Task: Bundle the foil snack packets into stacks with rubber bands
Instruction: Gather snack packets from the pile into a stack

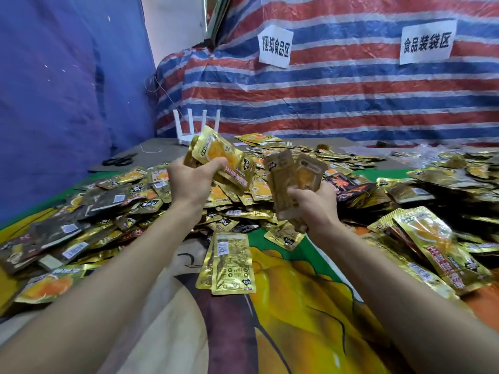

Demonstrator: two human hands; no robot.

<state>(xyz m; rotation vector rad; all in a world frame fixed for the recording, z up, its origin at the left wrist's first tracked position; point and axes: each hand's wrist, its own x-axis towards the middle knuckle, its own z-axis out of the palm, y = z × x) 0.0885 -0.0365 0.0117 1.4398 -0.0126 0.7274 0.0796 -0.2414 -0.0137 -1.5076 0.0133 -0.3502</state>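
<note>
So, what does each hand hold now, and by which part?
The left hand grips a few gold packets by their side edge. The right hand grips another small stack around its lower half.

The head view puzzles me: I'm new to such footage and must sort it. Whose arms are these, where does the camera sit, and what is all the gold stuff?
No machine here: a person works with bare hands, and the one camera sits on their head, looking forward and down, so both arms reach in from the bottom edge. The left hand grips a few gold snack packets, and the right hand holds another small batch upright. Below them, a great many loose packets lie heaped on a printed cloth, with a small stack nearest the person. Farther back lie scissors and a white device with four antennas. A striped tarp with two paper signs hangs behind. No rubber band shows.
</note>
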